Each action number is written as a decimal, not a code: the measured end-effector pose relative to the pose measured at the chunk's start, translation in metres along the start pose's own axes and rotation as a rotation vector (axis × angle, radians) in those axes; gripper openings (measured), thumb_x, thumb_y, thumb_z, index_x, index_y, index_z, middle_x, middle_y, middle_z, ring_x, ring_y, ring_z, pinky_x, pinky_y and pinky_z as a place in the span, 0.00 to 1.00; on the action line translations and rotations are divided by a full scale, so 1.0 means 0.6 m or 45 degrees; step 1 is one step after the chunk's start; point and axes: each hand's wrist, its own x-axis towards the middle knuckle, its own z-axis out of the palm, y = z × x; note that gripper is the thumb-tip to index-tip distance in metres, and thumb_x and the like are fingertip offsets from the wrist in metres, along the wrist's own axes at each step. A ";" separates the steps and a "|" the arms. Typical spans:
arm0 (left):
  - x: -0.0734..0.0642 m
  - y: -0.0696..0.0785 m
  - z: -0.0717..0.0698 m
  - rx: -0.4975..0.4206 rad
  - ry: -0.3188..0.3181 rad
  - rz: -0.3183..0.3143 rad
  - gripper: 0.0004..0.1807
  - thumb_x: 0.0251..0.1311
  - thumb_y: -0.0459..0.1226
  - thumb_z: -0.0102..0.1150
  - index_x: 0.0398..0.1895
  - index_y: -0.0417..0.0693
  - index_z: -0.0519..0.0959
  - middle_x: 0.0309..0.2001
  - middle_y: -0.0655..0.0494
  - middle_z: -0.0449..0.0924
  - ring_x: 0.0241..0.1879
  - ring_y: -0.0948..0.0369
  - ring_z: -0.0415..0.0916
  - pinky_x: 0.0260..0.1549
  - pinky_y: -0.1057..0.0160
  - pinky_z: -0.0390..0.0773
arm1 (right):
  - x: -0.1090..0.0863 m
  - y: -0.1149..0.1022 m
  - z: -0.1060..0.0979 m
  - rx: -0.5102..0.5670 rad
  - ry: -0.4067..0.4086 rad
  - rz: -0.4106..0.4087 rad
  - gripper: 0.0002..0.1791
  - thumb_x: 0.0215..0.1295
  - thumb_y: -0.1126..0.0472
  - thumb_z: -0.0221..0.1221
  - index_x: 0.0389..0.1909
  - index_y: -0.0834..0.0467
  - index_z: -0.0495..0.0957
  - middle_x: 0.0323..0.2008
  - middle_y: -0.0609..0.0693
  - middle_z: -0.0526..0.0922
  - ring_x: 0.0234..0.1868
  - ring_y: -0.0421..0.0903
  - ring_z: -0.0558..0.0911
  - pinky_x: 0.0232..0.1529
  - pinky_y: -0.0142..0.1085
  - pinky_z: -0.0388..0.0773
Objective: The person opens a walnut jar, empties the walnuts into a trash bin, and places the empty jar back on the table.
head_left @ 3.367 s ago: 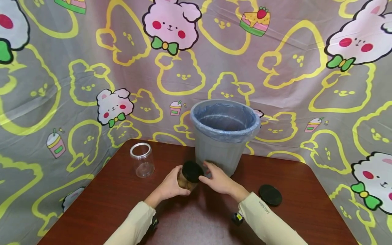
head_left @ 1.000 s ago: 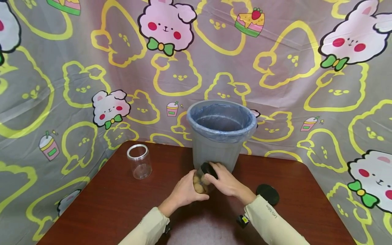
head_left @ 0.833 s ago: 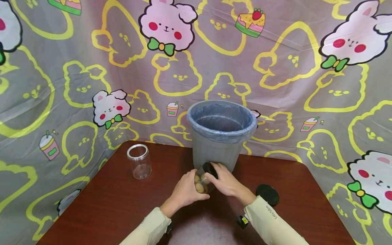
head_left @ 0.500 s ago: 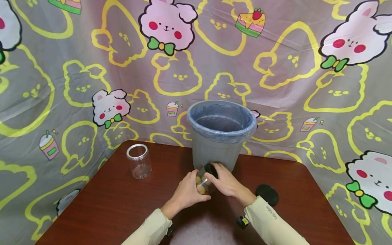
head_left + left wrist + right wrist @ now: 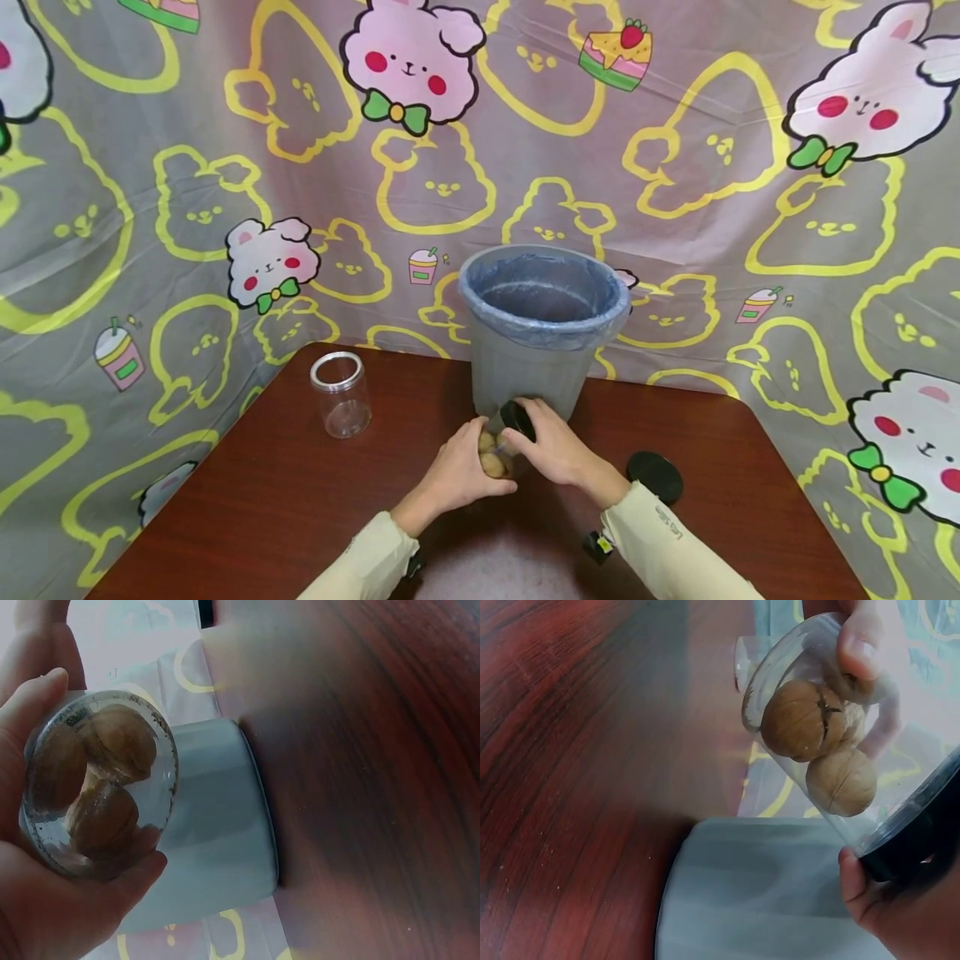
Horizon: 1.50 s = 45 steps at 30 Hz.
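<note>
A clear jar (image 5: 166,802) holds several walnuts (image 5: 799,720) and is tilted in front of the grey bin, its bottom toward the left wrist camera. My left hand (image 5: 453,471) wraps round the jar's body, thumb along the near side. The black lid (image 5: 516,421) sits at the jar's mouth, toward the right. My right hand (image 5: 558,446) grips this lid, thumb on the near side and fingers over the top. The right wrist view shows the lid partly covered by this hand.
A grey bin (image 5: 525,371) with a blue liner stands behind the hands. At the left is a second clear jar (image 5: 347,412), lidless and upright. Another black lid (image 5: 655,477) lies by the right forearm. Patterned cloth (image 5: 442,179) hangs behind the brown table (image 5: 300,492).
Since the first frame, the jar has moved right and tipped, and my right hand has gone from the lid's edge to a grip over it. Over the last second, the lid has shifted slightly.
</note>
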 end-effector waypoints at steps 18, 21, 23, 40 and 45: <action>0.000 -0.003 -0.002 -0.148 -0.101 0.034 0.49 0.26 0.57 0.70 0.55 0.49 0.61 0.44 0.59 0.69 0.39 0.64 0.69 0.37 0.63 0.70 | -0.014 0.004 -0.009 -0.060 0.063 -0.194 0.33 0.58 0.44 0.52 0.58 0.62 0.62 0.49 0.50 0.68 0.47 0.42 0.67 0.46 0.39 0.67; 0.002 -0.003 -0.003 -0.209 -0.123 0.047 0.48 0.25 0.56 0.71 0.55 0.51 0.61 0.43 0.61 0.69 0.37 0.66 0.70 0.35 0.65 0.70 | -0.016 0.004 -0.014 -0.073 0.073 -0.239 0.34 0.57 0.44 0.53 0.58 0.61 0.61 0.49 0.49 0.67 0.48 0.41 0.67 0.46 0.38 0.67; 0.003 -0.004 -0.004 -0.250 -0.140 0.057 0.48 0.25 0.56 0.71 0.55 0.52 0.61 0.43 0.62 0.69 0.36 0.66 0.70 0.34 0.66 0.70 | -0.018 0.003 -0.017 -0.078 0.072 -0.267 0.34 0.57 0.44 0.53 0.59 0.60 0.61 0.50 0.49 0.66 0.49 0.41 0.66 0.46 0.38 0.67; 0.001 -0.014 -0.004 -0.483 -0.303 0.158 0.46 0.29 0.55 0.70 0.56 0.55 0.60 0.45 0.62 0.71 0.37 0.66 0.72 0.33 0.67 0.72 | -0.028 0.015 -0.024 -0.062 0.026 -0.467 0.40 0.52 0.44 0.56 0.62 0.59 0.56 0.55 0.47 0.62 0.55 0.41 0.62 0.51 0.39 0.64; 0.001 -0.013 -0.001 -0.503 -0.302 0.154 0.46 0.29 0.55 0.70 0.56 0.54 0.60 0.45 0.61 0.70 0.37 0.66 0.72 0.34 0.67 0.72 | -0.030 0.016 -0.028 -0.071 0.009 -0.491 0.41 0.51 0.48 0.59 0.63 0.60 0.54 0.56 0.48 0.62 0.56 0.43 0.61 0.51 0.39 0.64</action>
